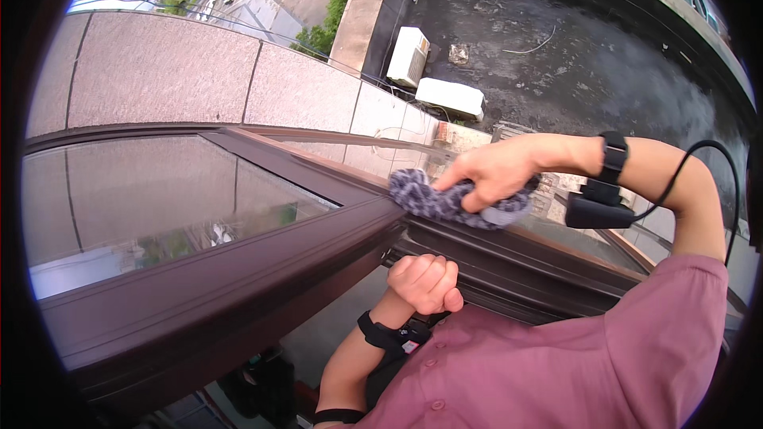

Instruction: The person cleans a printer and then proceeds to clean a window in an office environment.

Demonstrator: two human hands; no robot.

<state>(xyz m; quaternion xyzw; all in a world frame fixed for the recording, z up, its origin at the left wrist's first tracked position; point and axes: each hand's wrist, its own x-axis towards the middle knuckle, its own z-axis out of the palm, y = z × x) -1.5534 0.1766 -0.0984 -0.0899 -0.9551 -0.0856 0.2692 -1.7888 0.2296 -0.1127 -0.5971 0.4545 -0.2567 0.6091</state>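
My right hand (495, 170) grips a grey and black patterned plush cloth (429, 199). The cloth lies against the outer side of a dark brown window frame (512, 244), close to the corner where the sash (238, 259) meets it. Some blur shows on the cloth and fingers. My left hand (424, 283) is curled into a fist near my chest, just inside the sill tracks. Nothing shows in that fist, though its palm side is hidden. A glass pane (149, 190) fills the sash on the left.
Outside, a tiled wall ledge (161, 71) runs along the building. White outdoor air-conditioner units (450, 98) stand far below on a dark flat roof (566, 59). A black wrist-worn device (599, 210) with a cable (679, 179) hangs at my right forearm. Another strap device (387, 333) circles my left wrist.
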